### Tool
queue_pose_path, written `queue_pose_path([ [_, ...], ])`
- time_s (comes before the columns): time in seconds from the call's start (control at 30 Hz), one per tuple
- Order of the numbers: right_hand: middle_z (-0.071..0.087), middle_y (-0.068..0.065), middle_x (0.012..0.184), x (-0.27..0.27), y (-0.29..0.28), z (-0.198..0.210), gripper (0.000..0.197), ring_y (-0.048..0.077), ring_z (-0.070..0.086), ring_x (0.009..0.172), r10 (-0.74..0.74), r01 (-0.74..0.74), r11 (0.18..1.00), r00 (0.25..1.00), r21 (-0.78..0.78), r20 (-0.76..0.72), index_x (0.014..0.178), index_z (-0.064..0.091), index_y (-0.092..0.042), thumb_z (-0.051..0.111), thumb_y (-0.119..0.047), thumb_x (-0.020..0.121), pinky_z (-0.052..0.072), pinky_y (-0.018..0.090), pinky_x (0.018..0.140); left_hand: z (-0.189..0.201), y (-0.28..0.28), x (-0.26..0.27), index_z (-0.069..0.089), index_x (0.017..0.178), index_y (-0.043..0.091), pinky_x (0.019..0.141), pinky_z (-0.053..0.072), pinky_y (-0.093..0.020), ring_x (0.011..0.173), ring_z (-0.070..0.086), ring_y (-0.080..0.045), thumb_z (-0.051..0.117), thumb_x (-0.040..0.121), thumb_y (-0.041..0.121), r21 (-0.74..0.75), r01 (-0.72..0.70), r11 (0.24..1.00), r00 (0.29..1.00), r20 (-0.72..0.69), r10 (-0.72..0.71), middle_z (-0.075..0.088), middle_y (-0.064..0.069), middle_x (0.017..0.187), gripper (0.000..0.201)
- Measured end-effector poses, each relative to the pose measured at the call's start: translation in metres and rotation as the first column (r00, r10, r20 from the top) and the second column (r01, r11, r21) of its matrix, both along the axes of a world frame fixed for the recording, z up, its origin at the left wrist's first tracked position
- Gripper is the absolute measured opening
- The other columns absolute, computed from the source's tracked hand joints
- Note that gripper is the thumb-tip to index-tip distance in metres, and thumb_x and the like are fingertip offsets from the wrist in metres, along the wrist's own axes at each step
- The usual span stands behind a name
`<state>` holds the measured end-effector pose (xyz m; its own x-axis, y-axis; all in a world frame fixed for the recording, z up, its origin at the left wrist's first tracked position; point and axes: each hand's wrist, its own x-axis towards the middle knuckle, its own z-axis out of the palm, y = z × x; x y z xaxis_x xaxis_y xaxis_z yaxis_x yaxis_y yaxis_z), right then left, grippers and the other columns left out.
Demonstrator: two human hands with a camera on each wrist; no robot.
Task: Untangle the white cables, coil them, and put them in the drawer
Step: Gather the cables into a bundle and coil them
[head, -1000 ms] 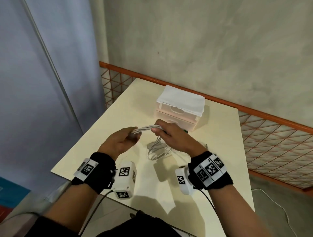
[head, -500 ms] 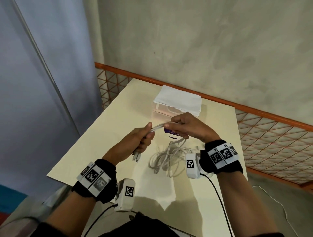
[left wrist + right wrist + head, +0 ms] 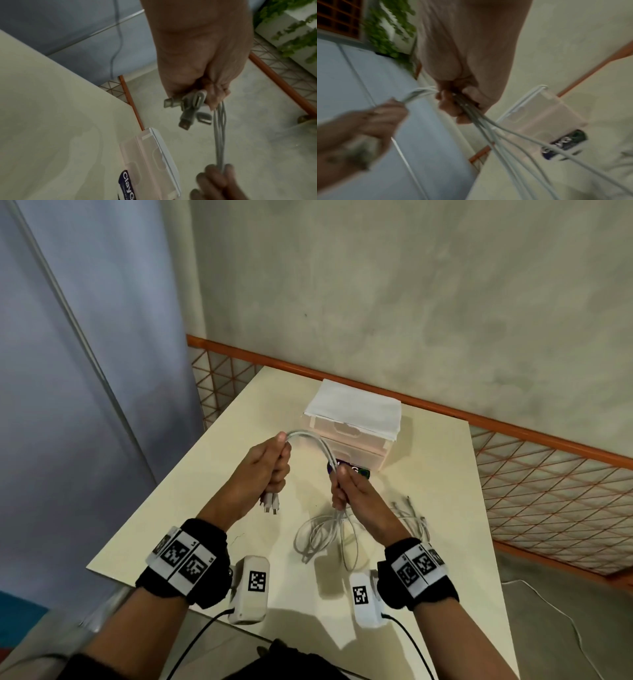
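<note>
A: State of the hands?
B: Left hand (image 3: pixel 265 470) fisted round the white cables (image 3: pixel 317 445), plugs hanging below it. Right hand (image 3: pixel 346 489) grips the same bundle, frame centre.
A: Slack?
B: Loops lie on the table (image 3: pixel 191 501), lower centre. Drawer unit (image 3: pixel 356 440) just above the hands, drawers closed.

Soft, even light gives a sharp head view with faint shadows, while both wrist views are dim, grainy and motion-blurred.
</note>
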<state>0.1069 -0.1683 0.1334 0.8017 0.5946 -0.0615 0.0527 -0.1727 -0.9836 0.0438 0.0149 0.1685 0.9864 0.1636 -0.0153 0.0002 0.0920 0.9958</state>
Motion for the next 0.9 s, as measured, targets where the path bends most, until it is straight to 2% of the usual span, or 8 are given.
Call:
queue_pose_path([
  [0.23,0.028,-0.007,0.057,-0.012,0.023,0.013,0.038,0.008,0.028,0.05,-0.027,0.033,0.995,0.998,0.093,-0.061,0.073,0.042,-0.017,0.028,-0.038,0.101,0.027,0.023,0.052,-0.018,-0.034,0.003,0.046,0.101,0.008,0.045,0.033,-0.017,0.045,0.031,-0.002,0.03,0.102,0.031,0.119,0.055,0.991,0.998,-0.036,-0.051,0.039,0.005,0.066,0.029],
  [0.43,0.032,-0.007,0.053,-0.011,0.022,0.01,0.04,0.008,0.032,0.045,-0.032,0.038,0.998,0.994,0.056,-0.104,0.069,0.042,-0.017,0.03,-0.036,0.102,0.029,0.024,0.051,-0.024,-0.048,0.0,0.041,0.099,0.008,0.039,0.031,-0.011,0.048,0.034,-0.005,0.031,0.101,0.037,0.218,0.046,0.975,0.99,-0.141,-0.015,0.035,-0.002,0.075,0.031],
  [0.53,0.04,-0.004,0.05,-0.01,0.021,0.008,0.042,0.011,0.039,0.046,-0.017,0.024,0.999,0.989,0.043,-0.148,0.066,0.045,-0.016,0.03,-0.033,0.102,0.033,0.027,0.054,-0.024,-0.05,0.002,0.044,0.108,0.004,0.042,0.034,-0.014,0.043,0.043,-0.003,0.033,0.1,0.04,0.174,0.067,0.982,0.988,-0.145,-0.042,0.046,-0.005,0.07,0.039],
  [0.57,0.043,-0.002,0.051,-0.009,0.02,0.008,0.042,0.013,0.043,0.048,-0.003,0.009,0.999,0.985,0.033,-0.171,0.068,0.047,-0.016,0.03,-0.035,0.102,0.036,0.027,0.056,-0.023,-0.051,0.002,0.044,0.104,0.005,0.044,0.036,-0.015,0.042,0.047,-0.003,0.033,0.1,0.038,0.154,0.065,0.986,0.991,-0.129,-0.045,0.049,-0.006,0.065,0.035],
  [0.7,0.056,0.004,0.054,-0.012,0.019,0.015,0.053,0.021,0.058,0.055,0.032,-0.04,0.999,0.97,-0.029,-0.239,0.068,0.055,-0.01,0.032,-0.048,0.097,0.049,0.029,0.061,-0.025,-0.055,0.002,0.031,0.09,0.012,0.037,0.037,-0.021,0.036,0.047,-0.011,0.033,0.101,0.035,0.11,0.008,0.994,0.996,-0.088,0.001,0.047,-0.006,0.053,0.025],
  [0.77,0.062,0.005,0.052,-0.015,0.022,0.017,0.065,0.02,0.064,0.055,0.044,-0.073,0.988,0.978,-0.134,-0.205,0.063,0.06,-0.01,0.029,-0.058,0.094,0.052,0.027,0.061,-0.03,-0.053,0.003,0.033,0.093,0.011,0.035,0.035,-0.024,0.035,0.047,-0.016,0.031,0.101,0.037,0.153,-0.023,0.988,0.997,-0.065,0.033,0.05,-0.004,0.049,0.028],
  [0.83,0.066,0.006,0.054,-0.017,0.021,0.017,0.073,0.016,0.067,0.056,0.095,-0.131,0.959,0.984,-0.253,-0.152,0.062,0.062,-0.012,0.022,-0.065,0.091,0.053,0.029,0.067,-0.035,-0.047,0.004,0.039,0.099,0.004,0.034,0.035,-0.024,0.035,0.046,-0.013,0.029,0.101,0.038,0.178,-0.11,0.978,0.991,-0.05,0.12,0.049,-0.006,0.055,0.035],
  [0.9,0.063,0.005,0.061,-0.018,0.018,0.012,0.061,0.013,0.065,0.059,0.173,-0.19,0.938,0.981,-0.289,-0.084,0.074,0.058,-0.012,0.022,-0.057,0.096,0.048,0.032,0.072,-0.038,-0.04,0.006,0.046,0.102,0.002,0.035,0.036,-0.022,0.04,0.042,-0.009,0.029,0.101,0.039,0.146,-0.229,0.962,0.97,-0.053,0.239,0.042,-0.003,0.06,0.04],
])
